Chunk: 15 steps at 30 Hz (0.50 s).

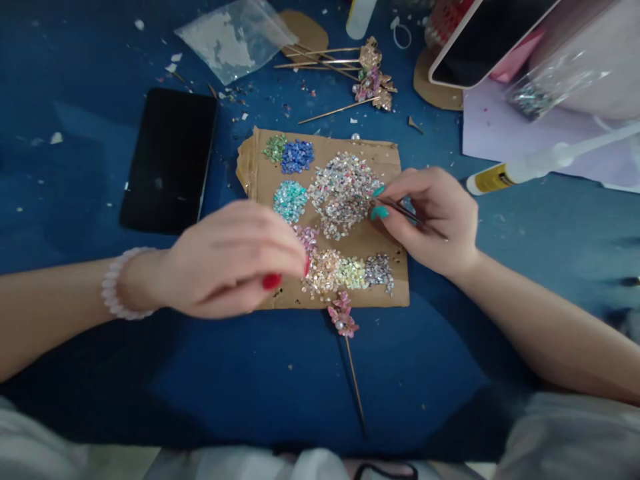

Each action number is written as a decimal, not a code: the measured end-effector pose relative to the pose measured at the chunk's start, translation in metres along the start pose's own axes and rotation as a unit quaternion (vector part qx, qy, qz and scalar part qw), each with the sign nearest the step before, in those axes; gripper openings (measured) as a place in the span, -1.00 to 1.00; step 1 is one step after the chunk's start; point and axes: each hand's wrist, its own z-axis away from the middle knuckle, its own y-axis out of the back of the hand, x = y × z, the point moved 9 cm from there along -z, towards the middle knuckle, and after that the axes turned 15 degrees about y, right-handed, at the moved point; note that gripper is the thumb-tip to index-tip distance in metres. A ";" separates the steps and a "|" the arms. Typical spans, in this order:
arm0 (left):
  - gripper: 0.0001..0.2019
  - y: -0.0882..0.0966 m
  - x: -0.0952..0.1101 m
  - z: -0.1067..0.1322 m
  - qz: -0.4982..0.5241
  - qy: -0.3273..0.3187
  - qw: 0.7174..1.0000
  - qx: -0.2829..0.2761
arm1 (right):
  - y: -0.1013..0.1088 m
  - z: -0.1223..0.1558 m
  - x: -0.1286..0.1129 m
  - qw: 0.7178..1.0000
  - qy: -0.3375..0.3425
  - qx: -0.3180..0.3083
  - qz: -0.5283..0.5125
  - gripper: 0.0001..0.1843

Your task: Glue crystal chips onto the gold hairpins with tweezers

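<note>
My right hand (pixel 435 220) pinches a pair of dark metal tweezers (pixel 413 217); their tip is at the right edge of a large pile of mixed shiny chips (pixel 345 190). This pile lies on a cardboard sheet (pixel 370 297). Over the sheet's lower left side hovers my left hand (pixel 235 260), slightly blurred. Its fingers curl down, the thumb stands apart from the index fingertip, and nothing shows between them. Close by are pink chips (pixel 307 237) and peach chips (pixel 323 270). Below the sheet lies a hairpin (pixel 343 320) with pink flowers and a pearl.
Green, blue, turquoise, yellow and grey chip piles share the cardboard. A black tablet-like slab (pixel 170 160) lies left. Behind are several gold hairpins (pixel 370 57) and a plastic bag (pixel 230 40). To the right are a glue bottle (pixel 500 177) and a propped phone (pixel 490 40).
</note>
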 end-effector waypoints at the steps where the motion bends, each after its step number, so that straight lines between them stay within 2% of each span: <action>1: -0.75 0.009 -0.016 -0.003 0.010 0.059 0.997 0.048 | -0.001 -0.003 -0.003 1.000 0.015 -0.007 0.006 -0.80; 3: -0.73 0.020 -0.043 -0.001 0.035 0.150 0.979 0.136 | -0.003 -0.009 -0.009 0.999 0.041 -0.024 0.001 -0.86; 4: -0.74 0.020 -0.053 0.001 0.058 0.182 0.969 0.157 | -0.004 -0.010 -0.011 0.998 0.047 -0.031 -0.004 -0.87; 6: -0.76 0.016 -0.070 0.006 0.103 0.220 0.953 0.181 | -0.005 -0.010 -0.011 0.999 0.039 -0.032 -0.008 -0.85; 8: -0.75 0.016 -0.076 0.010 0.121 0.219 0.947 0.203 | -0.004 -0.006 -0.006 1.000 0.004 -0.018 -0.009 -0.75; 11: -0.74 0.016 -0.078 0.010 0.124 0.221 0.947 0.197 | -0.005 -0.001 -0.001 0.999 -0.037 -0.008 -0.023 -0.68; 12: -0.74 0.015 -0.080 0.009 0.122 0.235 0.946 0.186 | -0.006 -0.003 -0.003 0.999 -0.030 -0.013 -0.023 -0.72; 13: -0.73 0.018 -0.073 0.008 0.120 0.204 0.953 0.190 | -0.007 -0.005 -0.006 1.000 -0.016 -0.019 -0.018 -0.75; 15: -0.72 0.017 -0.076 0.008 0.119 0.225 0.951 0.178 | -0.007 -0.011 -0.012 1.000 0.012 -0.022 -0.004 -0.78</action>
